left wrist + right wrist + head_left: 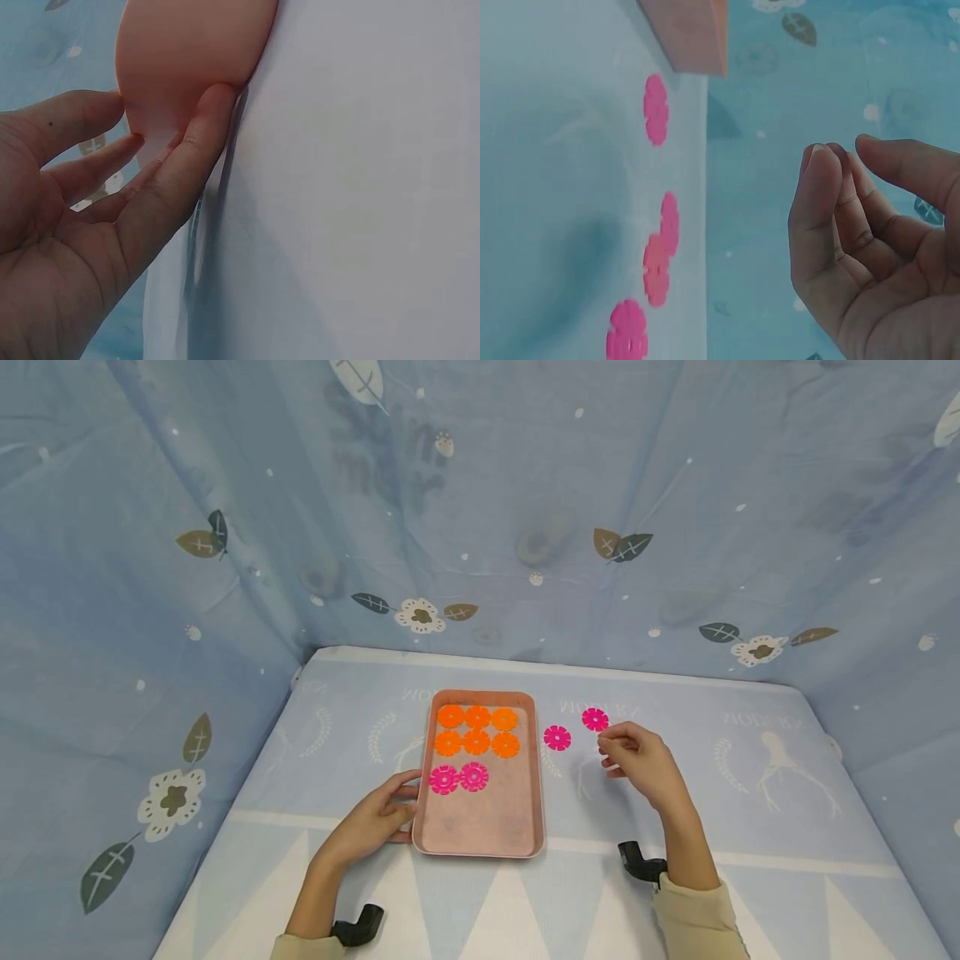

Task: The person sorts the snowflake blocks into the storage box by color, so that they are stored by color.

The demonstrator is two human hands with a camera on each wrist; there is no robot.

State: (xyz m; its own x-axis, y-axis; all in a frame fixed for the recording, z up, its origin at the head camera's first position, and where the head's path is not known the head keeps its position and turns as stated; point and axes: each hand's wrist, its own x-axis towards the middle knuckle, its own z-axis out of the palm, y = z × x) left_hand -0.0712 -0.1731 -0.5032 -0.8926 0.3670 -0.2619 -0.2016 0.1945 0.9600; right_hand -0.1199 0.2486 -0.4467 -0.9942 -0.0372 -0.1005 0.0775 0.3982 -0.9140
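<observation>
A shallow pink tray (480, 827) holds two rows of orange notched discs (477, 742). Below them in the head view lie two pink notched discs (473, 777). My left hand (372, 821) rests at the tray's left side, its fairly straight fingers touching the outer wall, as the left wrist view shows. To the right of the tray, my right hand (643, 767) hovers over the table with fingers loosely bent and nothing between the fingertips. Just beyond its fingertips lies one loose pink disc (596, 719), and another pink disc (557, 738) is nearer the tray.
The right wrist view shows further loose discs on the table, including a salmon-coloured disc (657, 270). A patterned cloth covers the table (750, 810). Blue curtains (487, 510) with leaf prints enclose it at the back and both sides. Each wrist bears a black mount (642, 863).
</observation>
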